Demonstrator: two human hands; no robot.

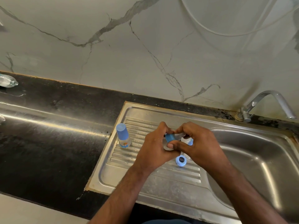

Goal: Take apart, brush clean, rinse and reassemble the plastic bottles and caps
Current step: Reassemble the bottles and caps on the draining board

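Centrally, the fingers of both hands are curled together around a small clear plastic bottle fitted with a blue ribbed screw collar, held just above the ribbed drainboard. The left hand wraps the bottle from the left, its thumb pressed against the clear plastic below the collar; the right hand closes over it from the right, fingertips meeting those of the left at the top. How much of the bottle body lies inside the palms cannot be told.

Directly beneath the hands, a loose blue plastic ring cap with an open dark centre lies on the drainboard; a clear plastic piece shows partly beside it, under the right hand. To the left, well apart from the hands, a second small clear bottle with a tall blue dome cap stands upright at the drainboard's left edge.

The stainless-steel drainboard joins a steel sink basin on the right. A chrome tap stands at the basin's far corner. The unit is set into a black stone table, backed by a white marble-patterned wall. A clear plastic bottle lies on its side at the table's far left.
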